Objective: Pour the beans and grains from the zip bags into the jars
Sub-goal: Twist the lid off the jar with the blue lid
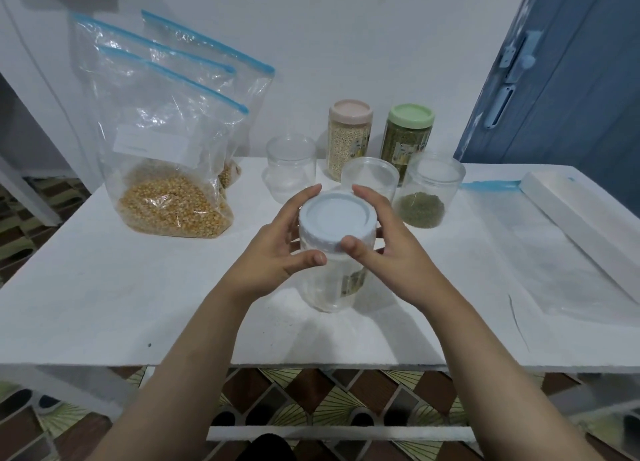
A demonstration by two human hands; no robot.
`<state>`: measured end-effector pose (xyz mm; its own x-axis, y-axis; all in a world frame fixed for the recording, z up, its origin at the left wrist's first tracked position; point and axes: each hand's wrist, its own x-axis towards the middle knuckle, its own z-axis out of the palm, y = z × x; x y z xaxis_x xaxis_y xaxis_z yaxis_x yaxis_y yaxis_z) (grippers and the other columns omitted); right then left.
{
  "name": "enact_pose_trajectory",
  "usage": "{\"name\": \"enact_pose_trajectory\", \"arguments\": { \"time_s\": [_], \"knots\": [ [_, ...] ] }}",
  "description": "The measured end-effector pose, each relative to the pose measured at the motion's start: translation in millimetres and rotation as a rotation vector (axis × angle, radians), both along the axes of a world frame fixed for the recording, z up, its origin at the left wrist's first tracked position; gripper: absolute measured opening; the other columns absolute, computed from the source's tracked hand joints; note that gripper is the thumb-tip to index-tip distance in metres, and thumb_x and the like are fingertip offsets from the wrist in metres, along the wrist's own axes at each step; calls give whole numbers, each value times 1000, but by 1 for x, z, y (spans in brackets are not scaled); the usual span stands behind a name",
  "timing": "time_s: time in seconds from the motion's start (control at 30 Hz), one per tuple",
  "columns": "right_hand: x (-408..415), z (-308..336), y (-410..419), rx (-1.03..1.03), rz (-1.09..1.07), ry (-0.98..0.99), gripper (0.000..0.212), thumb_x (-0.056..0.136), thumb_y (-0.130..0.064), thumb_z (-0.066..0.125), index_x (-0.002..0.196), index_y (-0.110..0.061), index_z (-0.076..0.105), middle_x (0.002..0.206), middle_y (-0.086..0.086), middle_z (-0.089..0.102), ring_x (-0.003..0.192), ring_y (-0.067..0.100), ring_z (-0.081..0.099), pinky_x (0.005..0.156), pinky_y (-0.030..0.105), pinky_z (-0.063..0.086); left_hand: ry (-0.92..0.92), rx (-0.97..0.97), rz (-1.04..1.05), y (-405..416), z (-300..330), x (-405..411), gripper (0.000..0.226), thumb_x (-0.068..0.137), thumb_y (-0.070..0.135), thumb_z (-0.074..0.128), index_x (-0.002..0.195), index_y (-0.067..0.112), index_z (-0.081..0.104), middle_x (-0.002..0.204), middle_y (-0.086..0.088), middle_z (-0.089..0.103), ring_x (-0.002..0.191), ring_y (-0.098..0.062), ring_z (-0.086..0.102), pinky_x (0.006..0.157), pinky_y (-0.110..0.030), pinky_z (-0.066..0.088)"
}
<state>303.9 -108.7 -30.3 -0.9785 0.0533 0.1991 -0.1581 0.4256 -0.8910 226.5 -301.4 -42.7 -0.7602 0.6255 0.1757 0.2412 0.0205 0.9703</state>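
Observation:
An empty clear jar (329,287) with a pale blue lid (337,220) stands on the white table (138,287) in front of me. My left hand (280,249) holds the jar's neck just under the lid. My right hand (381,242) grips the lid's rim, thumb in front and fingers behind. A zip bag of yellow corn kernels (166,170) stands at the left, with two more zip bags (207,66) behind it. An open jar (429,190) holds a little green grain.
Two empty open jars (291,166) (370,176) stand behind the held one. Full jars with a pink lid (349,138) and a green lid (408,135) stand at the back. An empty flat zip bag (540,239) and a white slab (581,225) lie at the right.

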Motion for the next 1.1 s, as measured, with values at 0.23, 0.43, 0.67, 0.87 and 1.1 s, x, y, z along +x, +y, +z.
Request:
{"name": "enact_pose_trajectory", "arguments": {
  "time_s": [0.23,0.43,0.67,0.87,1.1],
  "knots": [
    [4,-2,13,-123,-103,-16,38,97,-56,33,133,-49,40,108,-19,65,102,-5,62,93,30,51,32,-32,25,2,1,4,104,58,73,79,141,68,17,127,18,60,130,-11,52,114,-43,39],
    [5,6,0,-10,-4,-14,58,83,-75,45,136,-52,36,118,-41,50,112,-17,50,88,14,44,20,-32,15,0,1,2,97,56,69,83,138,58,33,121,16,62,121,-19,58,107,-47,47],
    [4,6,16,-19,-80,-1,56,90,-60,42,144,-44,33,97,-22,65,97,-11,61,93,25,51,-5,-15,10,-1,1,2,90,57,69,83,134,63,37,121,23,62,122,-14,57,100,-32,48],
    [6,6,5,38,-20,-21,60,74,-87,48,127,-67,30,113,-44,49,105,-15,54,78,10,50,-6,-12,0,0,2,2,91,59,66,83,137,61,35,128,20,59,126,-14,56,100,-30,50],
    [-3,-1,14,27,38,59,78,82,-51,72,149,-34,36,143,-21,41,131,-5,41,101,24,45,-11,-24,-7,1,1,1,91,64,65,81,141,62,31,144,12,50,133,-12,50,111,-43,44]
  ]
}}
